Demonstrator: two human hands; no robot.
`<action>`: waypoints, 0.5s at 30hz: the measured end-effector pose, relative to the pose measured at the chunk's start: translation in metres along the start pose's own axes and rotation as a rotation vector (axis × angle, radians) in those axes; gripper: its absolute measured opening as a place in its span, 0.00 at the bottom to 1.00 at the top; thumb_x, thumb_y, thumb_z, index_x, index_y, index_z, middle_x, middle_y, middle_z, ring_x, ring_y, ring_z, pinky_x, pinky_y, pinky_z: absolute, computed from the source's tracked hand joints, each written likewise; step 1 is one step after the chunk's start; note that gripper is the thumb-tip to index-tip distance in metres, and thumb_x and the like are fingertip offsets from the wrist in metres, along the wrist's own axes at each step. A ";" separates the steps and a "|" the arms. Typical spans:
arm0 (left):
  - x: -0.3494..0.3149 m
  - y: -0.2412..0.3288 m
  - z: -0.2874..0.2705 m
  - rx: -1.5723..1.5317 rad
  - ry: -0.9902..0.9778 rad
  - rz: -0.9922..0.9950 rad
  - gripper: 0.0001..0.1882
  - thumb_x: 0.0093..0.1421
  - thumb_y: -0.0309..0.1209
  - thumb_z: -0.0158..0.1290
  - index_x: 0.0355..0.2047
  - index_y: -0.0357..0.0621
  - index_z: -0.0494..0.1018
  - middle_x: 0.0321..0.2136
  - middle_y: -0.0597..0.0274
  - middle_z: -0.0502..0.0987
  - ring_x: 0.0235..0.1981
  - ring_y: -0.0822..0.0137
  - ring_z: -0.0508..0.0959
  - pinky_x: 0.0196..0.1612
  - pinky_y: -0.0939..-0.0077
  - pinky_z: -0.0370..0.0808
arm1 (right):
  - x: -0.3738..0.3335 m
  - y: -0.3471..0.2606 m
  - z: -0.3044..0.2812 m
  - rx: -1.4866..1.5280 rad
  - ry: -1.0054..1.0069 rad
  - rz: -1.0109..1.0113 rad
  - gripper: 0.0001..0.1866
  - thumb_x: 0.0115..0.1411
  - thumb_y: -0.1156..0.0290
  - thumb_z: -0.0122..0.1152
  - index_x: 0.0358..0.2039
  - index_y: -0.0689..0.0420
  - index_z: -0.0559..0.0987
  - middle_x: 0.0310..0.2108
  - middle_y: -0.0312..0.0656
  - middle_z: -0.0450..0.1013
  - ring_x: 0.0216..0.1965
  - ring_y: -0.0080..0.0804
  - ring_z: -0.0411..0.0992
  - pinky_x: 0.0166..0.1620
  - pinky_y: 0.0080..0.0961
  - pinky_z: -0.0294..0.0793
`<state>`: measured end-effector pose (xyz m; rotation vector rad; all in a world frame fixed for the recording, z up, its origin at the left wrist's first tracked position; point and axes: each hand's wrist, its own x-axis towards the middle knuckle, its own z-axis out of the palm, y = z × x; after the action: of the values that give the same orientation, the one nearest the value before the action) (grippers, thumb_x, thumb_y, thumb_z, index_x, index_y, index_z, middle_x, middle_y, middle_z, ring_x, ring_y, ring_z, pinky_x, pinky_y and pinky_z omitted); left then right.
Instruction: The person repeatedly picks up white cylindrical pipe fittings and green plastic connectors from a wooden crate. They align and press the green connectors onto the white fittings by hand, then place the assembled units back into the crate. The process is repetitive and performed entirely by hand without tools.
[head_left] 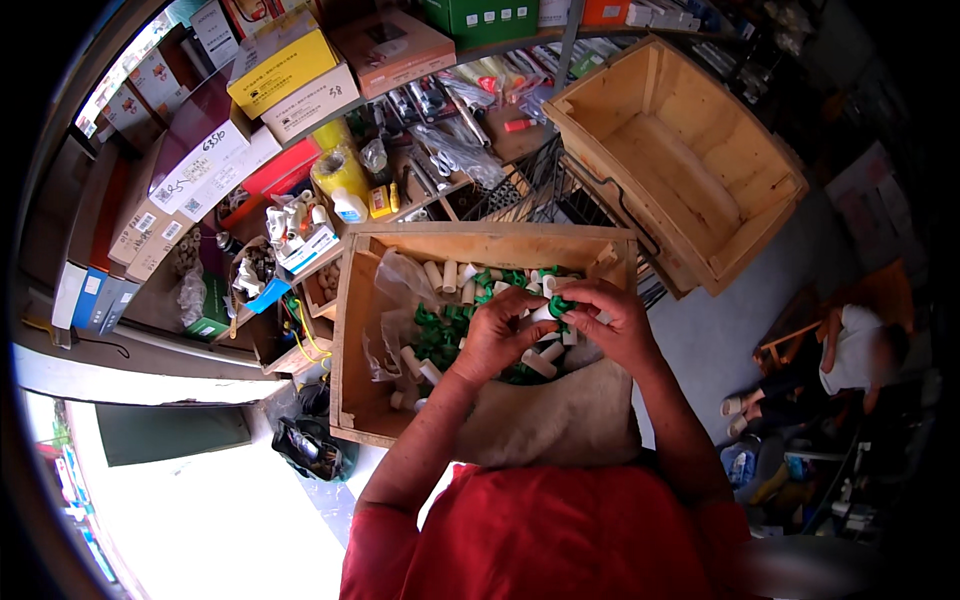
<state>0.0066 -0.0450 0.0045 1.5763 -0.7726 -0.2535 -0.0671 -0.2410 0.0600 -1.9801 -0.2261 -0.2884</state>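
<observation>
Over the open wooden crate (352,330), my left hand (497,335) pinches a short white plastic pipe stub (541,313) while my right hand (610,318) grips a green plastic fitting (559,305); I'd keep both square, pressing straight together.

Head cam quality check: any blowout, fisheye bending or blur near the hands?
Head view: the lower left is blown out white by daylight; the black fisheye rim cuts the corners, and the shelf boxes bend toward the edge. The left hand and right hand sit mid-frame, evenly lit, only slightly soft, holding a white and green pipe fitting over the wooden crate. The seated person at right is dim and blurred.
</observation>
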 end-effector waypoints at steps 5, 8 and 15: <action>0.001 0.013 0.003 -0.138 0.044 -0.090 0.16 0.51 0.26 0.66 0.41 0.42 0.79 0.28 0.68 0.73 0.22 0.78 0.66 0.23 0.81 0.63 | 0.000 0.002 0.000 0.050 0.003 0.015 0.17 0.55 0.80 0.64 0.46 0.56 0.79 0.45 0.38 0.77 0.39 0.23 0.76 0.37 0.19 0.76; 0.001 0.014 0.003 -0.159 0.039 -0.101 0.16 0.51 0.26 0.66 0.41 0.42 0.78 0.28 0.69 0.73 0.22 0.78 0.66 0.23 0.81 0.63 | -0.001 0.002 0.000 0.048 -0.002 0.017 0.17 0.55 0.80 0.65 0.46 0.57 0.79 0.45 0.38 0.77 0.39 0.22 0.76 0.36 0.19 0.76; 0.001 0.013 -0.001 0.021 0.047 -0.030 0.16 0.52 0.25 0.65 0.42 0.41 0.78 0.34 0.65 0.75 0.21 0.78 0.73 0.21 0.83 0.69 | 0.001 -0.001 0.001 0.062 -0.006 0.030 0.17 0.55 0.80 0.65 0.46 0.57 0.79 0.43 0.38 0.78 0.36 0.21 0.76 0.36 0.18 0.75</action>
<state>0.0033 -0.0443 0.0173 1.6088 -0.7177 -0.2302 -0.0663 -0.2400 0.0605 -1.9217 -0.2067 -0.2528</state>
